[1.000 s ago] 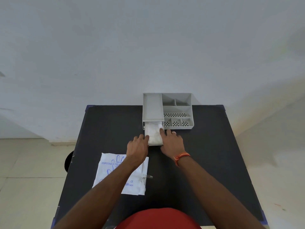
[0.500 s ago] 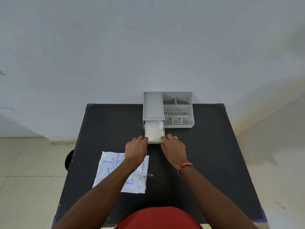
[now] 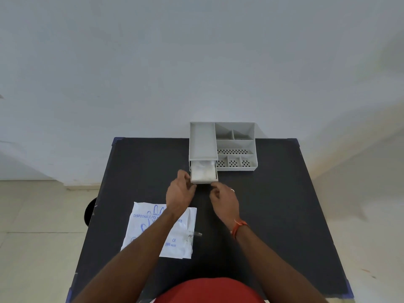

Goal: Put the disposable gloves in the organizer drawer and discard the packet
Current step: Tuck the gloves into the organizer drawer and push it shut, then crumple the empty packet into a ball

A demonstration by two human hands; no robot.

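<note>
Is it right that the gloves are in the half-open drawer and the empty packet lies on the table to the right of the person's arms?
Not quite. In the head view the gloves do sit in the half-open drawer, but the packet lies on the table at the left, partly under the left forearm, not to the right of the arms.

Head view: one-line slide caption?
Both hands, left hand and right hand, at the part-open drawer holding gloves; packet lies on table.

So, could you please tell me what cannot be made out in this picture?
- Head view: the packet's middle print, covered by the left forearm.
- The drawer's rear part and how full it is, hidden under the organizer top.
- The dark round thing beside the table, cut off by its edge.
</note>
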